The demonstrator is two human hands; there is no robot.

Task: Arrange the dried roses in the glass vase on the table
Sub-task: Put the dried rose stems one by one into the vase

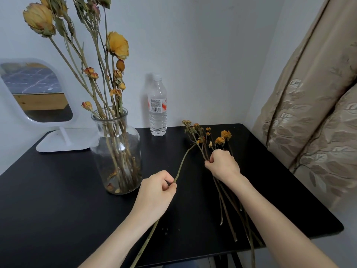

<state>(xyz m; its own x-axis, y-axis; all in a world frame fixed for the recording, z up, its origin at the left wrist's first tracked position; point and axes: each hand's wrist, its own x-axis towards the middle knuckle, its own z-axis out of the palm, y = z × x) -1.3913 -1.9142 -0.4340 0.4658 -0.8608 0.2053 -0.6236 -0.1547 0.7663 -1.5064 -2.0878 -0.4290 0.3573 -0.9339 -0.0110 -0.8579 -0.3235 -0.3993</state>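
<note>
Two bare forearms reach in from the bottom edge over a black bench (58,200). Closed in a pinch, the left hand (154,192) grips a single dried rose stem (182,164) between thumb and fingers; the stem runs from below the wrist up and to the right, its small withered head meeting the other blooms near the far side of the bench. Just to the right, the right hand (222,165) is closed around a loose bunch of dried roses (216,140), gripping the stems midway. The orange-yellow heads fan out beyond the knuckles towards the wall, and the bare cut ends trail back along the bench beneath the right forearm, some reaching past the bench's near edge.

Left of both hands stands the glass vase (117,151), a clear wide-bodied jar with a narrower neck, upright on the bench. It holds several tall dried roses (116,45) whose stems cross inside the glass and spread above it, the largest yellow heads rising towards the top of the frame. Fallen petals lie in the bottom of the vase.

Behind the vase, against the pale wall, a clear plastic water bottle (158,107) stands upright. A white-framed table mirror (36,93) on a flat base sits at the far left. A patterned beige curtain (309,113) hangs at the right.
</note>
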